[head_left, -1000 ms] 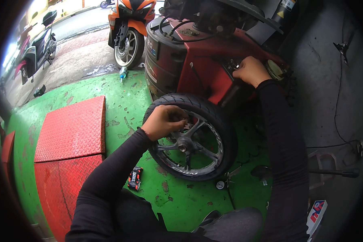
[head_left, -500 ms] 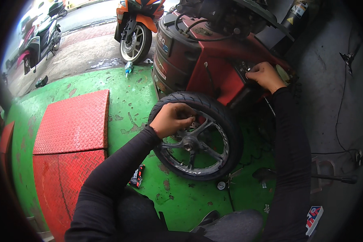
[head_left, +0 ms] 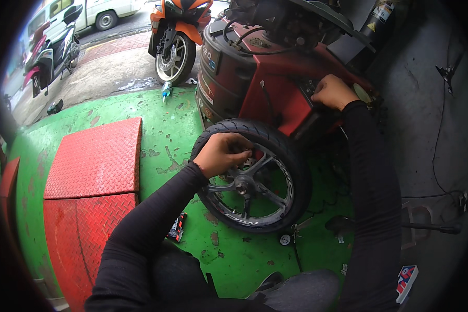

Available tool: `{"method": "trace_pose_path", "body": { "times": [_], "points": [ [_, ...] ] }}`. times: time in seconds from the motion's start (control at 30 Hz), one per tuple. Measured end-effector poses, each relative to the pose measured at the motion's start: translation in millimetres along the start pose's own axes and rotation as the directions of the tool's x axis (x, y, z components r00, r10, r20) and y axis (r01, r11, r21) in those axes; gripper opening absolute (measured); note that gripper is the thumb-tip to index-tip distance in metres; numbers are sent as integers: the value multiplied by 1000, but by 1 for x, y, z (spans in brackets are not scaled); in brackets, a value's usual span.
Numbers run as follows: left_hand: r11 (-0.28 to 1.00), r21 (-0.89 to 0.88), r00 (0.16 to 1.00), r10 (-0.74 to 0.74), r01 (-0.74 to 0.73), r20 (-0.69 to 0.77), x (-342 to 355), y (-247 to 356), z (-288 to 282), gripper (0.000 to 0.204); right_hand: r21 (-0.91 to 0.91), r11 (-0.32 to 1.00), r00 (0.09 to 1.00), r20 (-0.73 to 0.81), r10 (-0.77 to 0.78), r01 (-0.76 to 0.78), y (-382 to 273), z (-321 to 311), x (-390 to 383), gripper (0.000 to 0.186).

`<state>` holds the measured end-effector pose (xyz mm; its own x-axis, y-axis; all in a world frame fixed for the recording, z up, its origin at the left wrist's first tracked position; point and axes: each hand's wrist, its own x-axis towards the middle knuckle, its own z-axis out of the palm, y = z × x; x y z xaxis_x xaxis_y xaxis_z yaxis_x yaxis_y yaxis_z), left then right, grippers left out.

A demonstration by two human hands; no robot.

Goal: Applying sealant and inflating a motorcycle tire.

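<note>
The head view shows, nearest, the person's dark sleeves (head_left: pixel 148 223) coming in from the near edge, the left one slanting far and right, the right one running almost straight to the far side. At near right lies a white box (head_left: pixel 406 283) with blue and red print. Beyond it, on the green floor (head_left: pixel 213 262), a round gauge (head_left: pixel 285 239) sits just beside the near edge of a spoked wheel (head_left: pixel 252 173) with a black tyre.

The wheel is in the middle of the scene, its open face turned up toward the person; its axis, taken through the hub (head_left: pixel 241 186), points up and nearward, and one spoke runs far and right.

The left hand (head_left: pixel 224 153) is over the wheel's far-left part, back upward, wrist nearly in line with the forearm, thumb and fingers drawn together; whether its grip holds anything cannot be told. A red plate ramp (head_left: pixel 96 158) is to the left.

Farther right, the right hand (head_left: pixel 334 92) bends left at the wrist, fingertips at the edge of a red machine (head_left: pixel 291 67); what its grip pinches is hidden. An orange motorcycle (head_left: pixel 184 28) stands beyond.
</note>
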<state>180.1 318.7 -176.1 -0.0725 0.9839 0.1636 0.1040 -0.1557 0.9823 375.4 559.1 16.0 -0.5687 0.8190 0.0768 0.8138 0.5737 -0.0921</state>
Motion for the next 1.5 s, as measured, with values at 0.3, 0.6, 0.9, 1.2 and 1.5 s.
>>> {"method": "trace_pose_path", "body": {
  "times": [0.3, 0.6, 0.9, 1.2, 1.5],
  "points": [
    [980, -187, 995, 52, -66, -81, 1, -13, -1, 21, 418, 877, 949, -292, -116, 236, -29, 25, -67, 18],
    [979, -39, 980, -198, 199, 37, -19, -64, -7, 22, 919, 391, 974, 126, -189, -43, -76, 236, -154, 15],
    [894, -122, 901, -421, 432, 108, -67, -150, -20, 30, 622, 734, 959, 238, 155, -273, -68, 416, -237, 14],
    [877, -99, 872, -445, 471, 206, -76, -189, -9, 26, 379, 881, 958, 60, 280, -281, -83, 438, -250, 18],
    [868, -119, 870, -457, 481, 185, -96, -248, 35, 22, 332, 909, 967, 57, 248, -252, -85, 439, -248, 17]
  ]
}}
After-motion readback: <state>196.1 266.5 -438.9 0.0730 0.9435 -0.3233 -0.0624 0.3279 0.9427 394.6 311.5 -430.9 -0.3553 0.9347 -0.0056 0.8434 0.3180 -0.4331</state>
